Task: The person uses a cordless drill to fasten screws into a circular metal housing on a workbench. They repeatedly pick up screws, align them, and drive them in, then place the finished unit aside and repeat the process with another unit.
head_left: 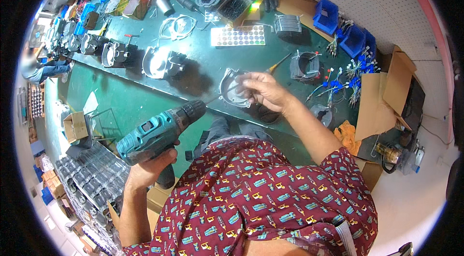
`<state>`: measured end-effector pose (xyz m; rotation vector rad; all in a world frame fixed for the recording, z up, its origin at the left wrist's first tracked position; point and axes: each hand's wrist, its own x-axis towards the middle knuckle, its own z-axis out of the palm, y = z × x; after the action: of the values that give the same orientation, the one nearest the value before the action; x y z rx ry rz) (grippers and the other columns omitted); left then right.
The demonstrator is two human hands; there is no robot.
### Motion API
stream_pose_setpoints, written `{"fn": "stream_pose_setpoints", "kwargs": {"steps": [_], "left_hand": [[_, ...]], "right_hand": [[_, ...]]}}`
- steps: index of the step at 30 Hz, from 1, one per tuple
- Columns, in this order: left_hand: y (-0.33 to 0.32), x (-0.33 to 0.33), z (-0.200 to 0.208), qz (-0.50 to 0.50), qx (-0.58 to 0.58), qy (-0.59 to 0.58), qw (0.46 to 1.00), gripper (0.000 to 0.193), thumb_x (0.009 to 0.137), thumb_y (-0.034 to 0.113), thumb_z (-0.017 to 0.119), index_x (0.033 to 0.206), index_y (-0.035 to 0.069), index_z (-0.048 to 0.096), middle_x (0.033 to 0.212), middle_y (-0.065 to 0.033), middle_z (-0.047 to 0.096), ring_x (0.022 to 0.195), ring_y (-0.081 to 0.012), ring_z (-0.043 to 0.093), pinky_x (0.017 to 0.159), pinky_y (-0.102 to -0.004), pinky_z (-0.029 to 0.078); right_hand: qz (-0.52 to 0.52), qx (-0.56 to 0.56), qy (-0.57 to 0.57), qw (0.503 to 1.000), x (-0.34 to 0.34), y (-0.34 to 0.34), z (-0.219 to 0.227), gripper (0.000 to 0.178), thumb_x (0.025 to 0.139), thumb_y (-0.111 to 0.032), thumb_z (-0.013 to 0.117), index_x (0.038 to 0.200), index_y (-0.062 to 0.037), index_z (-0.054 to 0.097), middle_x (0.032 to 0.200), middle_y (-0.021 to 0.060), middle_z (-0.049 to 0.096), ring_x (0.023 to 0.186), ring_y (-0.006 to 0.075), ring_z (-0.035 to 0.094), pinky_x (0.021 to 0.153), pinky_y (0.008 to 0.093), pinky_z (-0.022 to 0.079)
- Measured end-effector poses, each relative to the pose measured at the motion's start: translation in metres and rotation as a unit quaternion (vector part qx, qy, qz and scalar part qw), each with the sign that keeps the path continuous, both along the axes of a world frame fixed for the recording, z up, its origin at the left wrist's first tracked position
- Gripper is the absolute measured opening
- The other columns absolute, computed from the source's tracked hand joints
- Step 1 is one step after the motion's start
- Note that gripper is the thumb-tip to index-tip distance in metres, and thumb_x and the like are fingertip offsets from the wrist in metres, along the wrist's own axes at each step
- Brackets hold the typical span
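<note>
My left hand (149, 165) is wrapped round the handle of a teal and black cordless drill (155, 134), held left of my body over the green floor. Its long thin bit points up and right toward my right hand (265, 90). The fingers of that hand are curled in a pinch at the bit's far end; anything small between them is hidden. Just behind and under these fingers, a round silver metal housing (226, 87) lies at the near edge of the green bench. A screwdriver with a yellow handle (273, 68) lies right beyond the hand.
More metal motor housings (157, 63) stand along the bench's left edge. A sheet of round stickers (238, 36), a wire coil (305, 66), blue-plugged cables (338, 84) and blue bins (326, 15) lie around. An open carton (374, 103) stands right. Someone sits far left.
</note>
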<state>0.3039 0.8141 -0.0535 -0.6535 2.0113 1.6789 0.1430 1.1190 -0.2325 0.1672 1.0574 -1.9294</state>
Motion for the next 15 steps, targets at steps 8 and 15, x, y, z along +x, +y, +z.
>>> {"fn": "stream_pose_setpoints", "kwargs": {"steps": [8, 15], "left_hand": [[-0.004, 0.005, -0.009, -0.002, 0.006, 0.006, 1.0, 0.035, 0.087, 0.012, 0.074, 0.118, 0.004, 0.062, 0.102, -0.0051, 0.068, 0.079, -0.0144, 0.064, 0.07, -0.0291, 0.054], [-0.011, 0.015, -0.014, -0.055, -0.024, 0.033, 0.998, 0.033, 0.087, 0.013, 0.074, 0.118, 0.007, 0.062, 0.103, -0.0035, 0.067, 0.09, -0.0149, 0.062, 0.078, -0.0317, 0.052]], "right_hand": [[-0.03, -0.023, -0.002, 0.999, -0.001, 0.002, -0.008, 0.015, 0.091, -0.007, 0.066, 0.106, -0.0022, 0.067, 0.096, 0.0075, 0.071, 0.075, 0.0101, 0.065, 0.069, 0.0235, 0.057], [0.0, -0.056, -0.052, 0.997, 0.0, 0.002, -0.008, 0.013, 0.092, -0.009, 0.067, 0.104, -0.0038, 0.067, 0.091, 0.0064, 0.071, 0.071, 0.0078, 0.063, 0.062, 0.0224, 0.054]]}}
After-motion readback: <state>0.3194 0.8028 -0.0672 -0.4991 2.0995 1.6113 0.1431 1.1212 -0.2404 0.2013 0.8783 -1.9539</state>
